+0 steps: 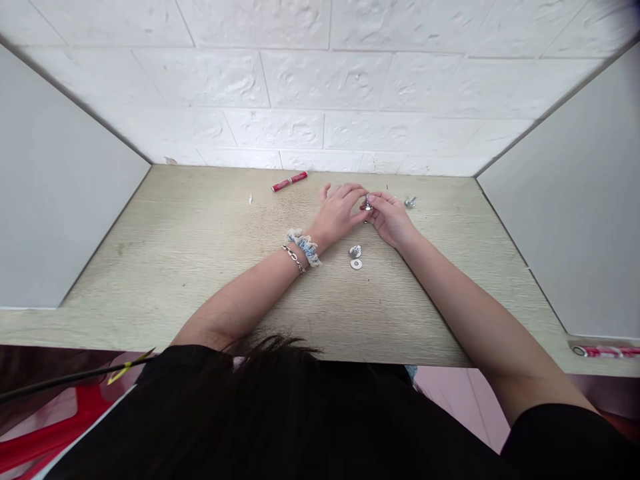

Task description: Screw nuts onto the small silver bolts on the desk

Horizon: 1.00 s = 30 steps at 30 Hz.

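My left hand (pixel 340 210) and my right hand (pixel 393 220) meet above the table, both closed on a small shiny metal bolt (pixel 368 206) that seems to carry a washer or nut. The right thumb and fingers pinch its upper part, while the left thumb and fingertips close around it from the other side. Fingers hide much of the piece. Nearer my body lies a loose flat washer (pixel 356 264), with a small metal bolt assembly (pixel 355 251) just behind it. Another small metal assembly (pixel 410 202) rests to the right of my right hand.
A red tube (pixel 289 182) lies towards the white brick-pattern wall (pixel 325 80), near a white scrap (pixel 251 199). Grey panels (pixel 60 173) bound the wooden table (pixel 175 267) at both sides. Another red tube (pixel 605 351) lies at the right front edge.
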Each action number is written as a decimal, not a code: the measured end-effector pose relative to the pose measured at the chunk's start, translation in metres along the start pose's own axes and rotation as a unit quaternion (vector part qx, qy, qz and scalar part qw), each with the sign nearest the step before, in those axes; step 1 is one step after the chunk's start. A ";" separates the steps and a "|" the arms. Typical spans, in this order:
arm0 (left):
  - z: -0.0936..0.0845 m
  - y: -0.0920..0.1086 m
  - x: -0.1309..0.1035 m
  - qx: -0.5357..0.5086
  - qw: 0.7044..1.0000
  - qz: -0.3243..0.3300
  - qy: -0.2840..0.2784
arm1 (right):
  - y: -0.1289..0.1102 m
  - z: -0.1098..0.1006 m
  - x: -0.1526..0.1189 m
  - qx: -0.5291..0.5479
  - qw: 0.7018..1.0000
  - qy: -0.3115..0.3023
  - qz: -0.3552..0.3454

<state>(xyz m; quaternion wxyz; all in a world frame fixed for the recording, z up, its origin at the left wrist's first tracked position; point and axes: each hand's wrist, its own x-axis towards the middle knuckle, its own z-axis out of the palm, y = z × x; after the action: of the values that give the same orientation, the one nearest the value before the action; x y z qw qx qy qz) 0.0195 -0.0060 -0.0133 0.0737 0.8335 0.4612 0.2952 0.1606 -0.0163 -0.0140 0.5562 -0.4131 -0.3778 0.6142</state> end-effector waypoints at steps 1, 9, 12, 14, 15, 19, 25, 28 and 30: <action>0.000 0.000 0.000 0.000 1.000 0.005 0.002 | 0.000 0.000 0.000 -0.003 1.000 -0.004 -0.003; -0.001 0.002 -0.001 0.001 1.000 0.030 -0.002 | 0.002 0.002 -0.001 -0.048 0.998 -0.021 -0.018; -0.002 0.003 -0.001 -0.004 1.000 0.018 -0.002 | 0.002 0.002 -0.002 -0.044 0.999 -0.020 -0.019; -0.002 0.003 -0.001 -0.006 1.000 0.005 0.000 | 0.002 0.002 -0.002 -0.034 0.999 -0.017 -0.016; -0.002 0.002 0.000 -0.008 1.000 -0.001 0.001 | 0.002 0.002 -0.002 -0.027 0.999 -0.014 -0.014; -0.002 0.002 0.000 -0.015 1.000 -0.022 0.008 | 0.000 0.002 -0.001 0.007 1.000 -0.003 -0.006; -0.003 0.001 0.001 -0.008 0.999 -0.037 0.013 | -0.002 0.001 0.000 0.033 0.999 0.016 0.014; -0.002 -0.001 0.001 -0.010 0.999 -0.037 0.012 | -0.003 0.001 -0.001 0.026 0.999 0.015 0.018; -0.002 -0.001 0.001 -0.012 0.999 -0.032 0.012 | -0.004 0.001 -0.001 0.024 0.999 0.014 0.019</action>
<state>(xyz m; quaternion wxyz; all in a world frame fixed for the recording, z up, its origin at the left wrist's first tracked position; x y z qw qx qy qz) 0.0181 -0.0050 -0.0118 0.0879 0.8136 0.4849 0.3085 0.1606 -0.0172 -0.0101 0.5596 -0.4150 -0.3476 0.6276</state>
